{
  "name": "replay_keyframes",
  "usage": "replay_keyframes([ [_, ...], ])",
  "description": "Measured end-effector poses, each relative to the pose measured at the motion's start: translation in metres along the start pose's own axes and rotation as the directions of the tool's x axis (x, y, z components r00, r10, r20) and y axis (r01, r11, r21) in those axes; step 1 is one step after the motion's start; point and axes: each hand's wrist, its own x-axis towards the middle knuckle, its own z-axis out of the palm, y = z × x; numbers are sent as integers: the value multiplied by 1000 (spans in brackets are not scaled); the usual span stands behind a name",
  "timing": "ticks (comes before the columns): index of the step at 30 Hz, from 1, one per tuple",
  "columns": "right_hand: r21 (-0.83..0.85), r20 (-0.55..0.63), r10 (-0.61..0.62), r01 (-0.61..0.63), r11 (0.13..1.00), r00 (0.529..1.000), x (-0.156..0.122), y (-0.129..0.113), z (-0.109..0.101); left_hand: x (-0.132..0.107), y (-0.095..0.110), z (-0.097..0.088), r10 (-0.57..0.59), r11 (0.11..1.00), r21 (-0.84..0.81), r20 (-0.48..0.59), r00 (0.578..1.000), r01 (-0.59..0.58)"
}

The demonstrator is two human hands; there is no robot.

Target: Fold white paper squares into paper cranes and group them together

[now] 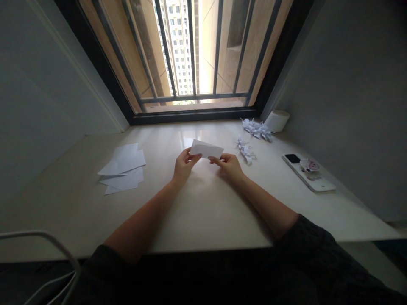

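A folded piece of white paper (206, 149) is held up between my two hands, above the middle of the pale windowsill (203, 212). My left hand (184, 165) pinches its left end, thumb in front and fingers behind. At the lower right edge, my right hand (229, 164) grips the same paper between thumb and fingers. Several small folded paper pieces (244, 151) lie just beyond my right hand. To the left of my left hand is a loose stack of white paper sheets (124, 163), overlapping at angles.
A larger cluster of folded paper pieces (257, 128) lies at the back right, beside a white cylindrical object (277, 120). A phone (308, 173) with a round grip lies at the right. White cables (47, 235) cross the lower left corner. A barred window (193, 111) stands behind.
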Motion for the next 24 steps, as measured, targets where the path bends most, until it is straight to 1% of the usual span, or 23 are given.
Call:
replay_keyframes([
  [2,46,-17,0,1,999,1000,-1,-2,2,-1,0,1,-5,999,38,62,998,3],
  [3,66,-8,-2,3,998,1000,-2,-2,3,-1,-1,1,-5,998,68,85,996,-1],
  [5,100,30,-4,1,995,1000,-3,-2,5,-2,-4,1,2,992,122,97,995,-14],
  [8,142,78,0,-11,990,997,-4,-2,8,-3,-8,1,9,991,136,77,997,-19],
  [13,160,108,-6,-12,987,994,-5,-5,8,-3,-9,0,-40,996,79,34,999,37],
  [16,137,92,5,-17,990,996,-5,-8,6,0,-6,-3,-50,996,68,-20,999,51],
  [19,109,74,42,-50,993,996,-5,-9,4,3,-4,-7,-22,995,95,-96,995,31],
  [21,97,71,56,-63,993,996,-4,-9,2,5,-4,-8,-7,993,115,-114,993,20],
  [24,98,50,38,-43,994,998,-1,-6,0,5,-4,-8,-7,991,130,-101,995,20],
])
